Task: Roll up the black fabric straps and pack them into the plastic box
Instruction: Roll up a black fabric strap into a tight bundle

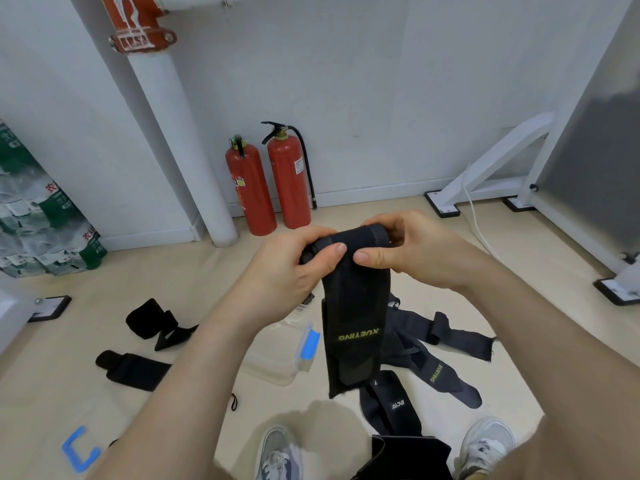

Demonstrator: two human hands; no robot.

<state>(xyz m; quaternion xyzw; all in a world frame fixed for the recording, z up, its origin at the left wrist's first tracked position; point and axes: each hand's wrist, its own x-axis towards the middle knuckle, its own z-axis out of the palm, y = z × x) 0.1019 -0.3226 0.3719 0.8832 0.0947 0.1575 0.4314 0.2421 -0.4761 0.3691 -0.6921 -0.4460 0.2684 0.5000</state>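
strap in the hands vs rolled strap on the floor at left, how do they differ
The strap in the hands is held by the left hand and right hand; the rolled strap lies on the floor. The held one is rolled only at its top, the floor one mostly. Both are black.

1. Two red fire extinguishers [250, 188] [289, 181] stand side by side against the wall at centre.
2. A white pipe [173, 140] rises at upper left, with a red fitting [140, 26] at the top.
3. Shrink-wrapped bottle packs [38, 216] are stacked at the left edge.
4. A white metal frame [495, 161] stands at right, with a white cable [476, 216] trailing beside it.
5. A blue tape mark [78, 448] lies on the floor at lower left.
6. Two grey sneakers [277, 452] [488, 441] show at the bottom.
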